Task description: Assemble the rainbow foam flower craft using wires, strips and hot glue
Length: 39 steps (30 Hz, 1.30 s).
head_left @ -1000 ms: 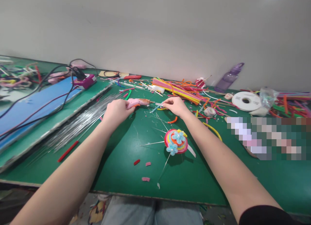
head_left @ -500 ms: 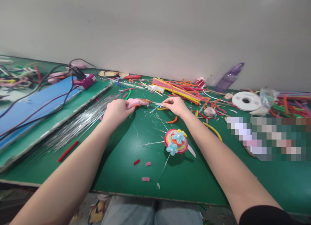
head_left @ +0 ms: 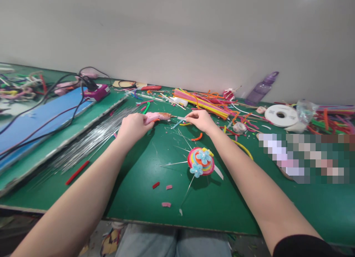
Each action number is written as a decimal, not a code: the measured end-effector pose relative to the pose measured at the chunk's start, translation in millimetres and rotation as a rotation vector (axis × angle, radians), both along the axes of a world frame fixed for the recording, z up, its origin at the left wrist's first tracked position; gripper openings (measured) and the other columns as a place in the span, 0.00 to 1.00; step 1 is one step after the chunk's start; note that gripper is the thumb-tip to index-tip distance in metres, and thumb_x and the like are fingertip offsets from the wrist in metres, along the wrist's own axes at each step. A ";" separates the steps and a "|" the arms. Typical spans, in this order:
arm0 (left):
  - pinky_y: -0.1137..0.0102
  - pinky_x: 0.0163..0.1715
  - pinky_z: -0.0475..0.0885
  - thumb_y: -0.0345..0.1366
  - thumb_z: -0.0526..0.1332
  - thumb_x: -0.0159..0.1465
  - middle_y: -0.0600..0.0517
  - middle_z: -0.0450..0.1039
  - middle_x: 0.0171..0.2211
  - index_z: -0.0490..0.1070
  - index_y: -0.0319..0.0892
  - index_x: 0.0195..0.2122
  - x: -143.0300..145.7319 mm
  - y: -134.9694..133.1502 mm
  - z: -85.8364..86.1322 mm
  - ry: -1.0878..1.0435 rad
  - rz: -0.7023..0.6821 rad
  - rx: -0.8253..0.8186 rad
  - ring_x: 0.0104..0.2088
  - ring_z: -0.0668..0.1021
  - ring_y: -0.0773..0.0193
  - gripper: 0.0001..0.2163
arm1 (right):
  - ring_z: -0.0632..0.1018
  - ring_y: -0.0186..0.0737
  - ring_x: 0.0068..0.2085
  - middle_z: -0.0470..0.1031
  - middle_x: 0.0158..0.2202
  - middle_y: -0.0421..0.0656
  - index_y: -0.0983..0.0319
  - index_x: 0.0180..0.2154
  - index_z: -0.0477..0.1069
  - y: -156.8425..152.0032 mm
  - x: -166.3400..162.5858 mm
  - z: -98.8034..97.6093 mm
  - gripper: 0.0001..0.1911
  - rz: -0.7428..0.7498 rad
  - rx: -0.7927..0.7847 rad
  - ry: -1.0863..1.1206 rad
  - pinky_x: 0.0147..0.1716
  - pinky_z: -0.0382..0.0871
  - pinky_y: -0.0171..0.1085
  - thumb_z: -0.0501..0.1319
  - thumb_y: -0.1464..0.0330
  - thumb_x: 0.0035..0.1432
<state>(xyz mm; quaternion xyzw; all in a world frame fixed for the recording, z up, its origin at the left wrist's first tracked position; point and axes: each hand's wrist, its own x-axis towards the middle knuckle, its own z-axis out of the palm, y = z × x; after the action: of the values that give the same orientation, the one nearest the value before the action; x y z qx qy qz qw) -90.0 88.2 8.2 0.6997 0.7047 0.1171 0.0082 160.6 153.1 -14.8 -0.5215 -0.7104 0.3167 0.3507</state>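
My left hand [head_left: 133, 128] is wrapped round a pink hot glue gun [head_left: 157, 117], whose brownish nozzle points right. Facing it, my right hand [head_left: 201, 120] pinches a small white strip [head_left: 181, 118], its free end close to the nozzle tip. Whether tip and strip touch is too small to tell. Below and between my arms lies a round craft piece [head_left: 200, 161] of red, yellow and pink rings, with blue flowers on it and thin wires sticking out. A white strip end [head_left: 219, 172] shows at its right side.
Thin metal wires [head_left: 91, 138] lie to the left beside a blue board [head_left: 47, 124] and a purple power socket [head_left: 97, 93] with black cables. Pipe cleaners [head_left: 199, 103] spread along the back. A purple bottle [head_left: 260, 88] and a white ribbon spool [head_left: 281, 115] stand right.
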 end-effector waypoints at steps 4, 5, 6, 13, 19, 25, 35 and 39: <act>0.69 0.23 0.54 0.53 0.53 0.58 0.48 0.73 0.24 0.63 0.44 0.22 0.0 0.2 -0.4 -0.001 -0.004 0.007 0.26 0.73 0.56 0.18 | 0.78 0.36 0.29 0.80 0.28 0.44 0.64 0.30 0.78 0.7 -0.1 -0.5 0.04 0.006 -0.002 0.003 0.32 0.71 0.35 0.64 0.73 0.50; 0.69 0.23 0.54 0.53 0.53 0.58 0.48 0.73 0.24 0.64 0.44 0.22 0.1 0.2 -0.1 0.000 -0.006 0.005 0.27 0.74 0.56 0.18 | 0.78 0.36 0.29 0.80 0.28 0.44 0.64 0.30 0.78 0.9 -0.1 -0.8 0.04 0.006 -0.001 0.004 0.32 0.71 0.35 0.64 0.73 0.50; 0.69 0.22 0.54 0.53 0.54 0.58 0.48 0.73 0.25 0.64 0.44 0.22 0.4 0.0 0.3 0.002 -0.006 0.003 0.27 0.74 0.56 0.18 | 0.78 0.35 0.29 0.80 0.28 0.44 0.64 0.30 0.78 1.0 0.0 -1.1 0.04 0.006 -0.001 0.004 0.33 0.71 0.35 0.64 0.73 0.50; 0.68 0.23 0.56 0.53 0.54 0.58 0.46 0.76 0.26 0.69 0.44 0.24 0.5 -1.8 2.4 0.015 -0.009 -0.009 0.28 0.76 0.54 0.18 | 0.78 0.36 0.30 0.80 0.29 0.44 0.64 0.30 0.78 1.8 0.4 -2.7 0.04 0.005 0.012 -0.002 0.32 0.71 0.34 0.64 0.72 0.51; 0.67 0.24 0.58 0.53 0.53 0.59 0.45 0.77 0.29 0.71 0.44 0.26 -0.4 -0.4 0.3 0.041 -0.007 0.000 0.30 0.77 0.53 0.19 | 0.77 0.36 0.30 0.79 0.27 0.43 0.64 0.30 0.78 3.1 2.3 -3.5 0.04 -0.017 0.042 -0.010 0.31 0.69 0.34 0.64 0.72 0.50; 0.68 0.24 0.58 0.52 0.54 0.57 0.46 0.78 0.29 0.72 0.44 0.27 1.1 -0.5 1.4 0.040 0.004 -0.010 0.30 0.77 0.53 0.17 | 0.77 0.36 0.30 0.79 0.27 0.42 0.63 0.29 0.78 3.9 3.5 -3.5 0.04 -0.049 0.067 0.025 0.32 0.69 0.35 0.64 0.70 0.49; 0.67 0.24 0.60 0.54 0.54 0.58 0.43 0.79 0.34 0.73 0.42 0.32 4.3 -2.1 -1.1 0.072 0.013 -0.019 0.33 0.78 0.50 0.20 | 0.76 0.35 0.28 0.78 0.25 0.41 0.63 0.29 0.77 6.1 5.3 1.5 0.03 -0.093 0.064 0.108 0.33 0.71 0.35 0.65 0.72 0.48; 0.66 0.24 0.61 0.56 0.54 0.57 0.43 0.79 0.36 0.73 0.44 0.37 7.2 -4.5 -0.2 0.071 0.030 -0.023 0.36 0.79 0.48 0.21 | 0.75 0.34 0.26 0.77 0.25 0.41 0.64 0.28 0.76 0.5 3.8 12.8 0.03 -0.095 0.061 0.137 0.32 0.71 0.36 0.64 0.72 0.47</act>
<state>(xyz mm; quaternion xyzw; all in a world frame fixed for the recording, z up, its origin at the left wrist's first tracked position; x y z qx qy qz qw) -82.9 83.7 8.0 0.6925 0.7164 0.0842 -0.0109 164.4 153.6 -2.0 -0.5210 -0.6685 0.3127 0.4288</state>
